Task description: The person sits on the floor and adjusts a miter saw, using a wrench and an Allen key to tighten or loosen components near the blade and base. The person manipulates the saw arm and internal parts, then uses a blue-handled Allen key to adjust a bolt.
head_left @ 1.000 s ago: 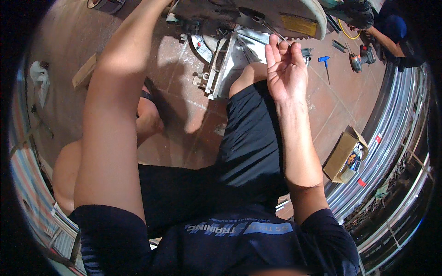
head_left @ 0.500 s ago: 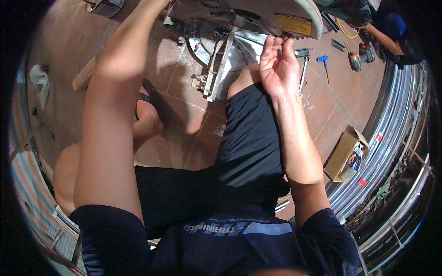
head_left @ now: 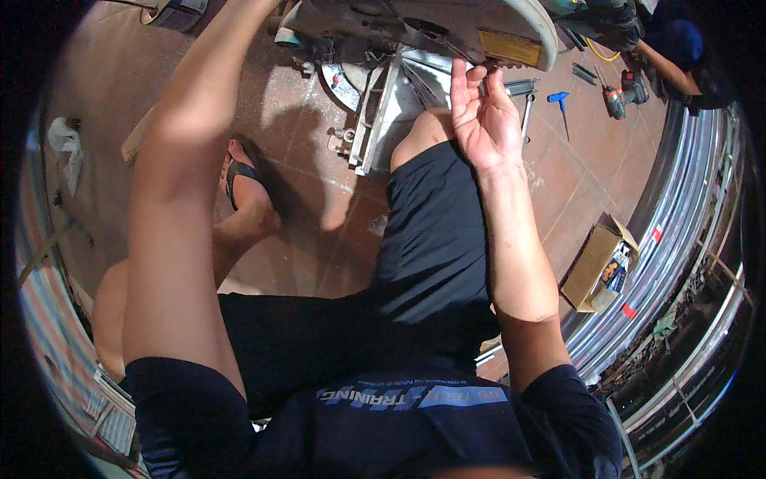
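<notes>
The saw (head_left: 375,20) is at the top edge: a curved guard (head_left: 544,36) with a pale rim above a ribbed metal base (head_left: 373,128) on dull red floor tiles (head_left: 299,251). The right hand (head_left: 488,120) is palm up, fingers loosely bent, at the saw's toothed lower edge; a pinch cannot be confirmed. The left hand is beyond the frame; its state cannot be told. The right fingers obstruct part of the edge. To the right lie a steel wrench (head_left: 527,118), blue-handled key (head_left: 560,99), drill (head_left: 625,94) and cardboard box (head_left: 582,275). The wrench, hidden one second ago, is now exposed.
</notes>
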Demonstrator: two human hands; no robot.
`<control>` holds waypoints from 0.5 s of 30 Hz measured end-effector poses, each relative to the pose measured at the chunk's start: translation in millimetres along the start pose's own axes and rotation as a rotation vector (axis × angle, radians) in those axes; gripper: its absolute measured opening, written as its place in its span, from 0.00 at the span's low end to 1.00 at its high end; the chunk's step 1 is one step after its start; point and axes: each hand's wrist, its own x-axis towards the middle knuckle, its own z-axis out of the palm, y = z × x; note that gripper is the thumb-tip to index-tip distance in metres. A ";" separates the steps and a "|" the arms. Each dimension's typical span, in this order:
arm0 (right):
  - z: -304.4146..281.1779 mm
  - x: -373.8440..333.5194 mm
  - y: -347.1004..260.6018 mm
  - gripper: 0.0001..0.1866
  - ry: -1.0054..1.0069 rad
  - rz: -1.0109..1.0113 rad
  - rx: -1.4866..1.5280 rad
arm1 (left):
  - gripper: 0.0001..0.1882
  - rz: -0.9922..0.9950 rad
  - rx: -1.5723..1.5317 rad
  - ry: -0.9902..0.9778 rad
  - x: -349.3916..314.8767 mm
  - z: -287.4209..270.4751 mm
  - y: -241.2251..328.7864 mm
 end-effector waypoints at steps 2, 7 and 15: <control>-1.0 -0.6 -0.6 0.13 -0.021 0.018 0.013 | 0.18 -0.021 -0.008 0.026 0.0 0.1 -2.3; -1.4 -3.0 0.7 0.13 -0.048 0.014 -0.007 | 0.15 -0.131 -0.240 0.029 1.0 -0.4 -4.0; 2.1 1.6 1.9 0.11 -0.027 -0.122 -0.158 | 0.11 -0.322 -0.627 -0.040 -2.5 1.0 -6.4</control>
